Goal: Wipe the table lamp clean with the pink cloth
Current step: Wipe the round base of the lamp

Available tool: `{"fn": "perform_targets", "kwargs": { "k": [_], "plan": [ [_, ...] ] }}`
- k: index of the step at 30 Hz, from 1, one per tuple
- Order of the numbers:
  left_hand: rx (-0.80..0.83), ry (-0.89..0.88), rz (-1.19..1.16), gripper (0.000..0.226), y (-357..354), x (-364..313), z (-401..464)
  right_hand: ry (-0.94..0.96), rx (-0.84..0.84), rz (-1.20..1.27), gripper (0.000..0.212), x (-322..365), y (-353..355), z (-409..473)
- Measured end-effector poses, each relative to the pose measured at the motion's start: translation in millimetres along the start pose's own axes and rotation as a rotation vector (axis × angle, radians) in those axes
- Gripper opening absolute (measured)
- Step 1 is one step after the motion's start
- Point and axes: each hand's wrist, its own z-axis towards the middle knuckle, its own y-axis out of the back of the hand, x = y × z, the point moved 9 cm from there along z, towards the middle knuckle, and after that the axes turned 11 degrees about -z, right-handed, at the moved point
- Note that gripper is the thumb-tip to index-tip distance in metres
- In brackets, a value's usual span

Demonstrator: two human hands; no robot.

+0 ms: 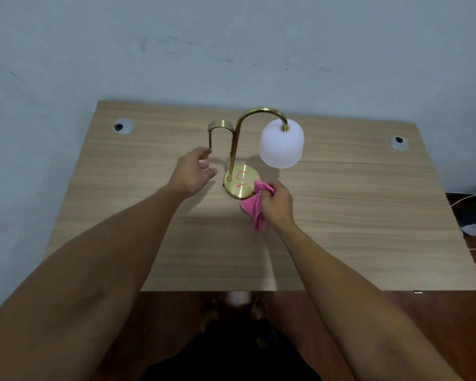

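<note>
Your right hand (276, 203) nearest, clenched around bunched pink cloth (254, 209), soft folds touching brass base (241, 184) at desk (368, 215) centre. Left hand (194, 171) released, fingers just beside handle (217, 133). Red marks (241, 178) remain on brushed disc; frosted shade (282, 145), curved stem seemingly unwiped. Early stage, by my judgement.

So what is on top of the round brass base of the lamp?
On the base are red marks and the stem's foot. The pink cloth, in the right hand, covers its near right edge, hiding that part.
</note>
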Motion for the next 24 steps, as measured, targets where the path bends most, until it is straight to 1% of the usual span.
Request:
{"fn": "perform_targets", "kwargs": {
  "k": [2,5,7,8,10,12,13,14,15,16,19,22,24],
  "plan": [
    [0.028,0.071,0.060,0.066,-18,19,-5,-0.030,-0.027,0.077,0.022,-7,7,9],
    [0.068,0.130,0.185,0.081,-41,42,-2,0.004,-0.094,0.162,0.029,-4,15,29],
    [0.093,0.164,0.204,0.087,-56,51,3,0.022,-0.099,0.162,0.024,1,13,43],
    [0.101,0.170,0.217,0.087,-63,53,6,0.051,-0.098,0.129,0.024,5,11,51],
    [0.111,0.160,0.258,0.079,-74,53,14,0.151,-0.110,0.057,0.030,18,8,60],
    [0.110,0.127,0.286,0.075,-82,52,19,0.258,-0.155,-0.010,0.020,27,2,63],
    [0.103,0.104,0.290,0.080,-84,52,21,0.316,-0.189,-0.059,0.017,31,-1,65],
    [0.092,0.080,0.295,0.090,-84,51,23,0.394,-0.219,-0.119,0.020,36,-7,65],
    [0.078,0.058,0.295,0.099,-84,55,25,0.476,-0.213,-0.196,0.024,39,-17,66],
    [0.067,0.040,0.286,0.104,-85,59,28,0.548,-0.174,-0.253,0.026,41,-29,67],
    [0.060,0.008,0.238,0.105,-90,62,33,0.637,-0.004,-0.344,0.024,31,-61,70],
    [0.079,0.041,0.290,0.109,-93,70,35,0.668,0.112,-0.434,0.040,16,-79,72],
    [0.087,0.066,0.302,0.113,-93,73,36,0.744,0.171,-0.498,0.045,12,-86,72]
  ]
}}
